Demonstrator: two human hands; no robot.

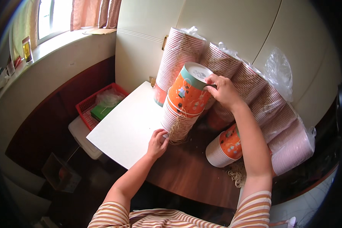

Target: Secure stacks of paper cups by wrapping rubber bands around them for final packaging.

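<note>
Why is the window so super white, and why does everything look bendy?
Head view: daylight overexposes the window; the windowsill curves from fisheye distortion; the white tabletop is bright while the floor below is murky; the central stack of orange-patterned paper cups looks fairly sharp.

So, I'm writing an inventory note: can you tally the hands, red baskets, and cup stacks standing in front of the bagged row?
Hands: 2
Front cup stacks: 2
Red basket: 1
Total: 5

The patterned cup (186,93) is orange and teal, the basket (81,112) red.
</note>
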